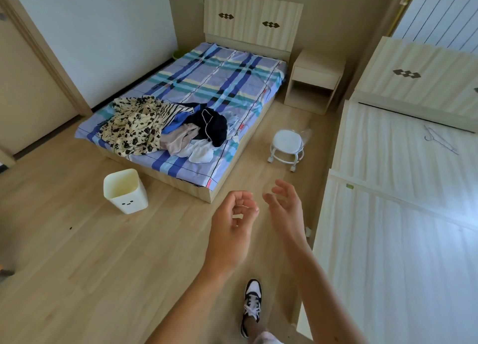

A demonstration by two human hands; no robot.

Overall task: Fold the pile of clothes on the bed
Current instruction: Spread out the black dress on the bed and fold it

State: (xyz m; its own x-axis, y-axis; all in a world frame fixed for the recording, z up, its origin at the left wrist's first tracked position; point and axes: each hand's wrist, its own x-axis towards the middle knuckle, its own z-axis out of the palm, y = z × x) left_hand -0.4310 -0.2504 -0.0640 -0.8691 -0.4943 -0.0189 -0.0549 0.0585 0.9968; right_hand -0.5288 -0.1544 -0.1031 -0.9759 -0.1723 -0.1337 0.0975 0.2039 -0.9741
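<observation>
A pile of clothes [165,129] lies unfolded at the near end of the bed [219,79], which has a blue plaid sheet. The pile holds a cream floral garment [129,126], a dark navy piece [212,126], a beige piece [178,139] and white cloth [199,152]. My left hand [232,219] hangs in the air over the floor, well short of the bed, fingers loosely curled and holding nothing. Beside it, my right hand [284,206] is also empty, with fingers apart.
A white bin [126,191] stands on the wooden floor by the bed's near corner. A small white wheeled stool [287,147] sits right of the bed, a nightstand [313,79] behind it. A pale wardrobe [401,188] lines the right side. My shoe [252,305] is below.
</observation>
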